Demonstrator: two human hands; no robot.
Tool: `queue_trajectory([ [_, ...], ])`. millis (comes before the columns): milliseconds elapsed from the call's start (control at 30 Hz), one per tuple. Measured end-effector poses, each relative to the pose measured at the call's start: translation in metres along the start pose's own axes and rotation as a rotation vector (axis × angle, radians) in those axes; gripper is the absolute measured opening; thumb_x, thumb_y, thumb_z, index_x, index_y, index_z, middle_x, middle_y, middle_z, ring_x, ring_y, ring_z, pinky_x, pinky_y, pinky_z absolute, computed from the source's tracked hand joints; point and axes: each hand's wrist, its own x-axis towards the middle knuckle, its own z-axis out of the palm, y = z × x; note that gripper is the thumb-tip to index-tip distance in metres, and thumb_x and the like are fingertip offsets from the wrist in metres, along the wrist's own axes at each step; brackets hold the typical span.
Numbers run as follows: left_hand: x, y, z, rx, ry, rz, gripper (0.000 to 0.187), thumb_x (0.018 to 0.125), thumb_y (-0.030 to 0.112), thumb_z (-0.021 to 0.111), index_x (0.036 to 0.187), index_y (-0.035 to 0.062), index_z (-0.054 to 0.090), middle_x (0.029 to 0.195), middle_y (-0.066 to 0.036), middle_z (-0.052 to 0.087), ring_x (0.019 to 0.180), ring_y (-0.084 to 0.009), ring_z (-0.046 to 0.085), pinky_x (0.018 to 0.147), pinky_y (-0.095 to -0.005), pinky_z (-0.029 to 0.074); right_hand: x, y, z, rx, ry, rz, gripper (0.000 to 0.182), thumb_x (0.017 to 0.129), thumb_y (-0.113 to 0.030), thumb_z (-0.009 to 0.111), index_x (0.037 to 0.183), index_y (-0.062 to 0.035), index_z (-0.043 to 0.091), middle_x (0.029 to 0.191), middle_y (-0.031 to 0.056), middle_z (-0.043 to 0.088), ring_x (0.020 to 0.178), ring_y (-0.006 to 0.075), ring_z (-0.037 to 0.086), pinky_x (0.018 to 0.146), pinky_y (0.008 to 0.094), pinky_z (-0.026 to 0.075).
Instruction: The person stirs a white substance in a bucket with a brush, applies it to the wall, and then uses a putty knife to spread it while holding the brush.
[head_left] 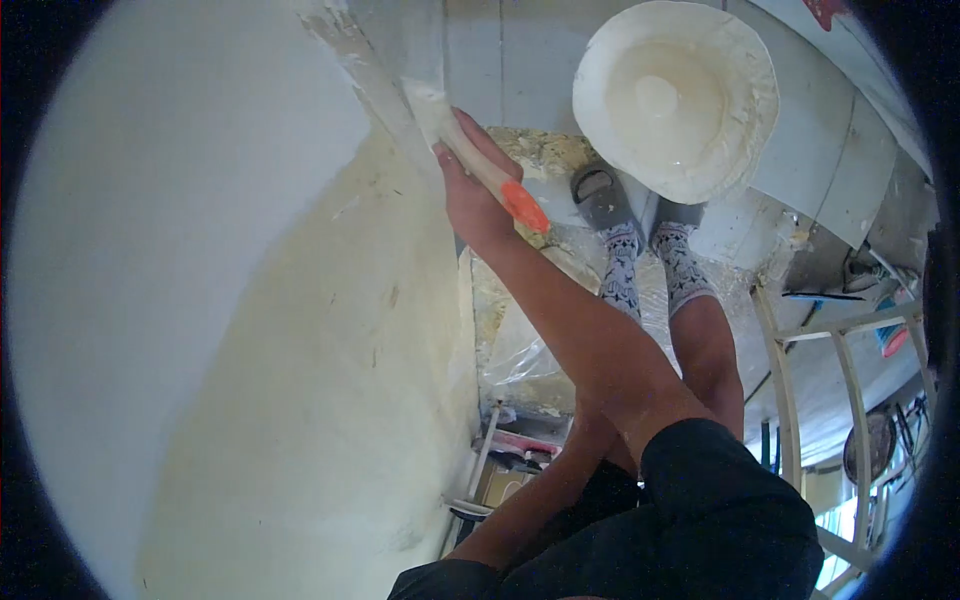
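Observation:
My right hand is wrapped round the pale handle of a tool with an orange end. The tool's far end, coated in whitish paste, lies close to the wall; whether it touches cannot be made out. The wall has a white area and a yellowish, damp-looking one. My left forearm reaches up from the bottom edge and passes behind my right arm, which hides the left hand. A round, paste-smeared bucket at the upper right holds creamy white material.
My feet, in grey slippers, stand just below the bucket. Plastic sheeting lies on the stained floor along the wall. A cream metal railing stands at the right. Several items sit on a low rack near the wall.

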Motion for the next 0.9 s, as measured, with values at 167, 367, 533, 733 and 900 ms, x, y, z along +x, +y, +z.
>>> queue_trajectory([
  [167, 0.000, -0.010, 0.009, 0.060, 0.050, 0.001, 0.056, 0.078, 0.033, 0.062, 0.123, 0.0045, 0.044, 0.124, -0.019, 0.046, 0.115, -0.0364, 0.042, 0.096, -0.0424, 0.034, 0.030, 0.031, 0.009, -0.022, 0.088, 0.013, 0.037, 0.076, 0.003, 0.062, 0.112, 0.0044, 0.055, 0.108, 0.0202, 0.060, 0.099, 0.0239, 0.060, 0.086, 0.0289, 0.045],
  [367, -0.007, -0.028, 0.024, 0.050, 0.056, -0.024, 0.056, 0.077, 0.034, 0.063, 0.122, 0.0055, 0.046, 0.123, -0.018, 0.048, 0.115, -0.0359, 0.043, 0.095, -0.0430, 0.034, -0.020, -0.002, 0.001, 0.049, -0.040, 0.005, 0.037, 0.079, 0.001, 0.060, 0.115, 0.0034, 0.054, 0.106, 0.0149, 0.062, 0.100, 0.0194, 0.058, 0.085, 0.0264, 0.044],
  [533, -0.008, -0.016, 0.013, 0.146, 0.090, 0.200, 0.052, 0.076, 0.033, 0.064, 0.118, 0.0057, 0.050, 0.118, -0.016, 0.052, 0.111, -0.0353, 0.047, 0.093, -0.0437, 0.036, 0.020, 0.007, 0.014, -0.072, 0.062, -0.109, 0.034, 0.081, -0.001, 0.058, 0.114, 0.0042, 0.054, 0.110, 0.0154, 0.060, 0.101, 0.0205, 0.057, 0.088, 0.0282, 0.042],
  [733, 0.004, -0.015, -0.008, -0.148, -0.190, 0.089, 0.055, 0.075, 0.033, 0.065, 0.119, 0.0050, 0.049, 0.118, -0.017, 0.052, 0.110, -0.0359, 0.048, 0.088, -0.0416, 0.040, 0.022, -0.035, 0.037, 0.080, 0.060, -0.093, 0.035, 0.075, 0.004, 0.062, 0.110, 0.0061, 0.056, 0.106, 0.0215, 0.060, 0.100, 0.0259, 0.060, 0.086, 0.0329, 0.046],
  [900, 0.007, 0.016, 0.000, -0.098, 0.194, -0.072, 0.046, 0.075, 0.033, 0.063, 0.109, 0.0035, 0.056, 0.107, -0.016, 0.059, 0.104, -0.0355, 0.052, 0.087, -0.0419, 0.040, 0.034, -0.025, 0.029, 0.016, 0.161, -0.120, 0.034, 0.076, 0.003, 0.061, 0.109, 0.0054, 0.056, 0.103, 0.0214, 0.061, 0.099, 0.0294, 0.060, 0.086, 0.0334, 0.046],
])
